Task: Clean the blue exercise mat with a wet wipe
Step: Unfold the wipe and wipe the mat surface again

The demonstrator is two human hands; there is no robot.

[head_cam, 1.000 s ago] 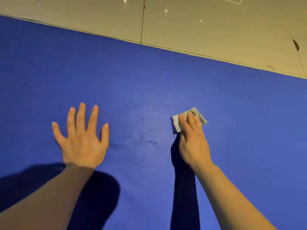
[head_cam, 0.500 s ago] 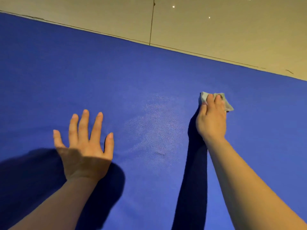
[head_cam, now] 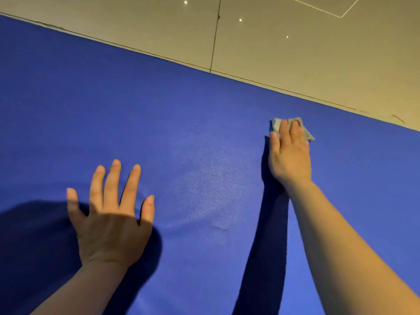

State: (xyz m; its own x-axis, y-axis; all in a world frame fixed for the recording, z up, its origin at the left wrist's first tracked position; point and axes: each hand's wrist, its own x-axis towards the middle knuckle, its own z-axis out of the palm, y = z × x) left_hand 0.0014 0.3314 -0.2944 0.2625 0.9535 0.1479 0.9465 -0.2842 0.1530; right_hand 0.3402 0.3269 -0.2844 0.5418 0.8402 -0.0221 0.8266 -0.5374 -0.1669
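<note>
Here, right hand (head_cam: 289,153) fingers (head_cam: 283,130) flat on grey folded wet wipe (head_cam: 276,125), near blue exercise mat (head_cam: 159,114) far edge; left hand (head_cam: 111,214) splayed, braces.

Warm, dim light comes from behind and to the right, throwing hard dark shadows leftward from both arms across the mat (head_cam: 204,133). Small pinpoint glints dot the glossy floor tiles (head_cam: 295,53). The picture is sharp; straight edges bow slightly.

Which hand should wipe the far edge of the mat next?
Probably the right hand: it already presses the wipe flat near the blue mat's far edge. The left hand lies spread, empty, farther back.
</note>
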